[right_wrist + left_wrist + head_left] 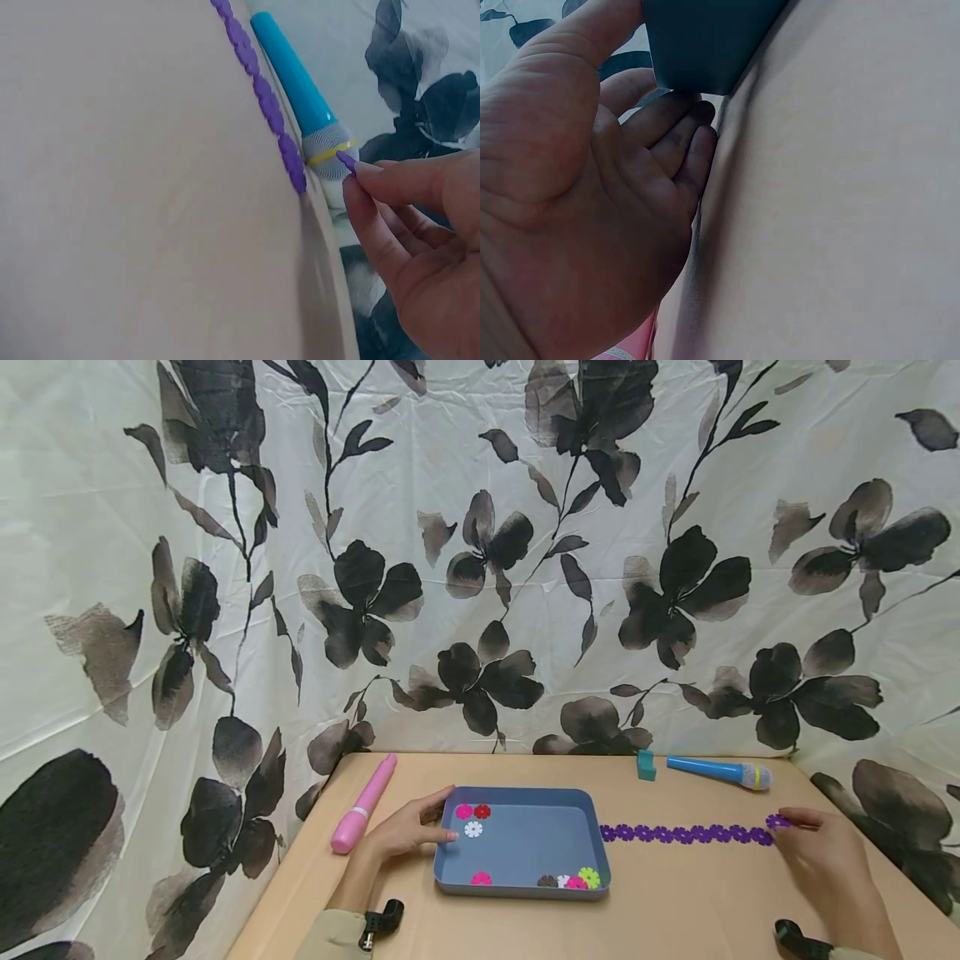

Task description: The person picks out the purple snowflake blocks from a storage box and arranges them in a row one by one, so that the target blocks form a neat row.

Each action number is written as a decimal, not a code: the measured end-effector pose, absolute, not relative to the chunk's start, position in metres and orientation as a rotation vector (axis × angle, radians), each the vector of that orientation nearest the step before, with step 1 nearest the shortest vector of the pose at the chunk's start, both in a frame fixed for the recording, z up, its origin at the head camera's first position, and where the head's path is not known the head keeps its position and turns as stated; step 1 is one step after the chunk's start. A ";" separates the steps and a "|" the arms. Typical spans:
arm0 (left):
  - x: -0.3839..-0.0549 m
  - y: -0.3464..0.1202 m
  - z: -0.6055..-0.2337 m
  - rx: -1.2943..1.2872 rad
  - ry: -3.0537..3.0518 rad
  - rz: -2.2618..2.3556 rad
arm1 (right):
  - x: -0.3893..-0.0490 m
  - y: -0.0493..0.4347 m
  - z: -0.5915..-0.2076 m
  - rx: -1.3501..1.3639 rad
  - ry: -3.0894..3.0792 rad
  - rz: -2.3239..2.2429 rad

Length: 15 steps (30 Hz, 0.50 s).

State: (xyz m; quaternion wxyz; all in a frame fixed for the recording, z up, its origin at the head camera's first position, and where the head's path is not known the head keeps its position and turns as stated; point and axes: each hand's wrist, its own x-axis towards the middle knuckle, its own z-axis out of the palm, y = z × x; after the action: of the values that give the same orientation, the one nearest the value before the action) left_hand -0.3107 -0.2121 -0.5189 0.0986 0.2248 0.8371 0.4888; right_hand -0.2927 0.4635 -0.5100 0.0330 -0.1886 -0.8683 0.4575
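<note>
My left hand [408, 825] grips the left side of a blue-grey tray [525, 839], with the thumb over its rim. In the left wrist view the other fingers [675, 142] curl by the tray's outer wall [705, 45]. Inside the tray lie several flower-shaped discs in pink, red, white, brown and lime green. Between thumb and forefinger, my right hand [825, 852] pinches a purple flower-shaped disc [346, 161]. That disc is just past the right end of a row of purple flower discs [682, 835], which runs from the tray's right side along the table.
Behind the row, a blue toy microphone [708, 770] lies near the table's back edge beside a small teal block [646, 765]. A pink stick-shaped thing [365, 802] lies left of my left hand. Floral cloth [480, 610] hangs behind the table [675, 910].
</note>
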 end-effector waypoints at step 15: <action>-0.312 -0.213 -0.518 0.686 2.467 1.446 | -0.289 0.460 -0.518 -0.568 -2.737 1.119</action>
State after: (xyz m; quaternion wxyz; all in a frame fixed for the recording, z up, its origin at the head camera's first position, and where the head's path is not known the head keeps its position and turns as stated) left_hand -0.3121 -0.2129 -0.5182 0.1003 0.2322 0.8347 0.4891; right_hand -0.2888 0.4601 -0.5183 0.0651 -0.1882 -0.9071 0.3709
